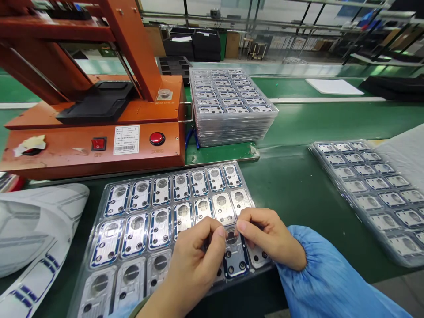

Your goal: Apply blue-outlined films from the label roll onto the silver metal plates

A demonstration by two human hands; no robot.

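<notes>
A clear plastic tray (99,229) of small metal plates with round holes lies on the green bench in front of me. Both hands meet over its near right corner. My left hand (195,260) and my right hand (268,238) pinch the top of one dark metal plate (236,258) between thumbs and fingertips. That plate rests in or just above its pocket; I cannot tell which. Several plates in the tray carry blue-edged film, others look bare. My right arm wears a blue sleeve (327,282).
An orange press machine (99,110) with a red button (157,138) and a red switch stands behind the tray. A tall stack of filled trays (232,106) sits to its right. Another filled tray (374,190) lies at right, white peeled film strips (33,234) at left.
</notes>
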